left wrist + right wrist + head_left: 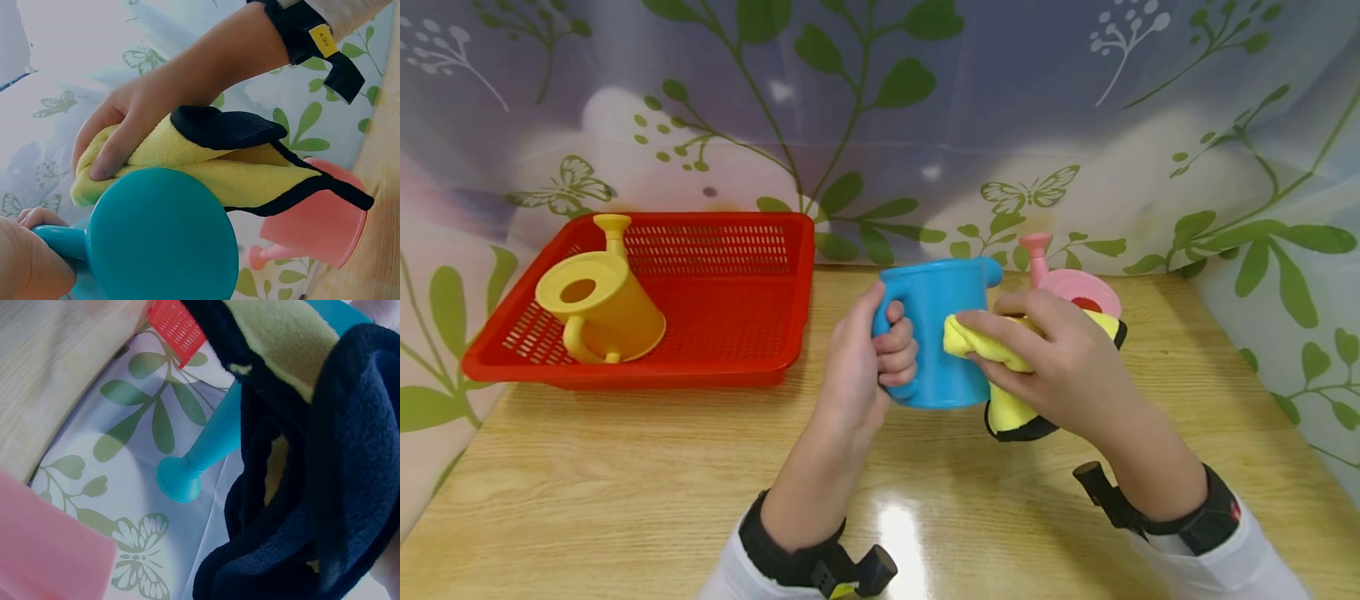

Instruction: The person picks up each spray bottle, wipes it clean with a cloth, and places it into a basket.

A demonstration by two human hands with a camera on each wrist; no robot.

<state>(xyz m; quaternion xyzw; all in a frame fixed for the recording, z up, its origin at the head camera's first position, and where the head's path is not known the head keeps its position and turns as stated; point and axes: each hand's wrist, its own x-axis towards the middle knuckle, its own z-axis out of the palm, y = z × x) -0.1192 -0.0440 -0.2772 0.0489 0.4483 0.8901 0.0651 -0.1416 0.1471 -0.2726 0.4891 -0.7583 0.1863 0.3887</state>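
Note:
A blue toy watering can is held up over the table, its spout pointing away to the right. My left hand grips its handle, fingers curled through the loop. In my right hand is a yellow cloth with black edging, bunched between thumb and fingers and laid against the can's side. The left wrist view shows the can's round base with the cloth draped beside it. In the right wrist view the dark underside of the cloth covers most of the can, leaving the spout showing.
At the left, a red plastic basket holds a yellow watering can. A pink watering can stands behind my right hand, partly covered by it and the cloth. A leaf-patterned curtain hangs behind the wooden table.

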